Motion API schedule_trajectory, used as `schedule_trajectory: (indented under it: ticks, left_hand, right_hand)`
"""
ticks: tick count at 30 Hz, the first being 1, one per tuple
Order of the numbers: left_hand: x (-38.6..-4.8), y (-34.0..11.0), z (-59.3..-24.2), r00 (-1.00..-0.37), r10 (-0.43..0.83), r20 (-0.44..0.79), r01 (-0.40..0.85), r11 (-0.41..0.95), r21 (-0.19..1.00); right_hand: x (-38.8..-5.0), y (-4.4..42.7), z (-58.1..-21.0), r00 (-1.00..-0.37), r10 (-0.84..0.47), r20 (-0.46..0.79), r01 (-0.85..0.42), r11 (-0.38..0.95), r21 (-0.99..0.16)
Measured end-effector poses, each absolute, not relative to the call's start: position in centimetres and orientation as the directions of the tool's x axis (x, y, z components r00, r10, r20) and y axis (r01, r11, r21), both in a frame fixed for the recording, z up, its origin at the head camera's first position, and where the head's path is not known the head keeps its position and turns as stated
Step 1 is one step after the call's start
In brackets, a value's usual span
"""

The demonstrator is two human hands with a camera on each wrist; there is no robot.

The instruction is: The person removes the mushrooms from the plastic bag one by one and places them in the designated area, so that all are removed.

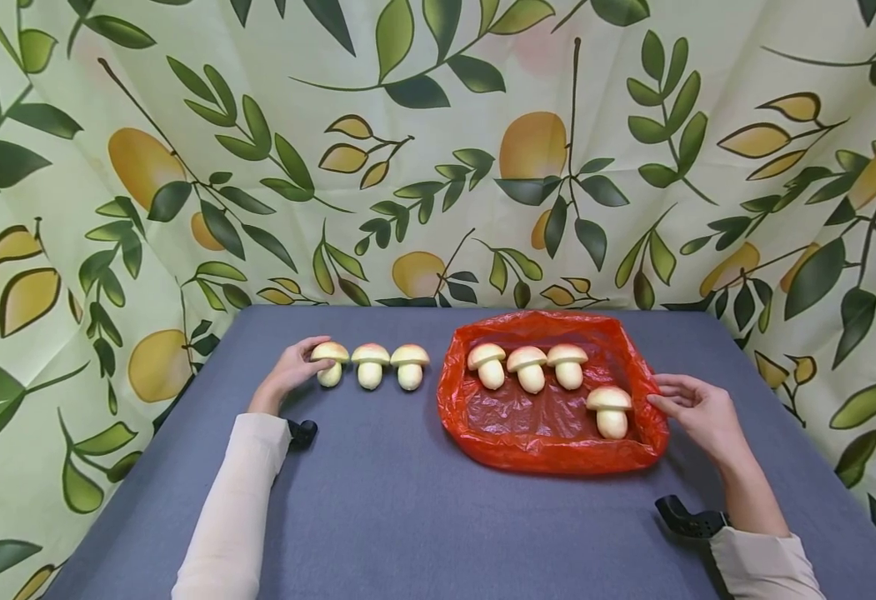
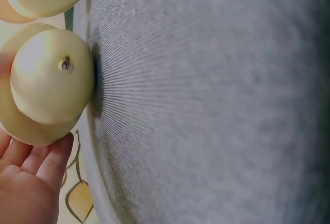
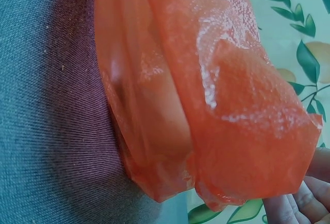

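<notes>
In the head view my left hand [image 1: 284, 375] grips the cap of a pale mushroom [image 1: 329, 377], the leftmost of three in a row on the grey cloth. The left wrist view shows that mushroom's rounded stem end [image 2: 54, 77] with a dark spot, and my fingers [image 2: 38, 165] around the cap. My right hand [image 1: 708, 414] pinches the right rim of a red plastic bag [image 1: 558, 461], which lies spread wide with its edge rolled. Inside the bag, three mushrooms line the back and another mushroom [image 1: 611, 413] lies nearer the right front.
Two more mushrooms, a middle one [image 1: 370, 367] and a right one [image 1: 410, 367], stand between my left hand and the bag. A grey cloth [image 1: 407, 517] covers the table. Behind it hangs a leaf-patterned curtain [image 1: 438, 208].
</notes>
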State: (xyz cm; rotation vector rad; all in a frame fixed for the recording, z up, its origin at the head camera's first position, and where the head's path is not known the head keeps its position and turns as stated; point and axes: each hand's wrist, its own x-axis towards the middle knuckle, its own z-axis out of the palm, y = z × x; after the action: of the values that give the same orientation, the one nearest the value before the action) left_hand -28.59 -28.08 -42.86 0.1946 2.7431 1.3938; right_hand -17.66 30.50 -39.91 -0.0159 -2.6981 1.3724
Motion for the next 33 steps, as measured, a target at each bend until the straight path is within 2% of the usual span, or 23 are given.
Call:
schedule_trajectory:
  ticks: [11, 19, 26, 33]
  left_hand:
    - [-28.7, -27.6, -42.7, -0.99, 0.144, -0.007, 0.085, 0.618, 0.781]
    - [-28.4, -27.7, -42.6, -0.989, 0.149, -0.001, 0.083, 0.554, 0.829]
    - [-27.9, -27.7, -41.8, -0.991, 0.123, 0.049, 0.107, 0.526, 0.844]
    - [-27.1, -26.8, -40.1, -0.988, 0.108, 0.111, 0.152, 0.562, 0.813]
  right_hand:
    - [-17.7, 30.5, -39.9, -0.993, 0.06, 0.105, -0.049, 0.59, -0.806]
    - [-17.6, 30.5, -39.9, -0.992, 0.06, 0.107, -0.051, 0.593, -0.804]
    - [-17.7, 30.4, -39.9, -0.993, 0.059, 0.1, -0.047, 0.583, -0.811]
    - [-17.7, 30.5, -39.9, -0.995, 0.06, 0.085, -0.035, 0.575, -0.817]
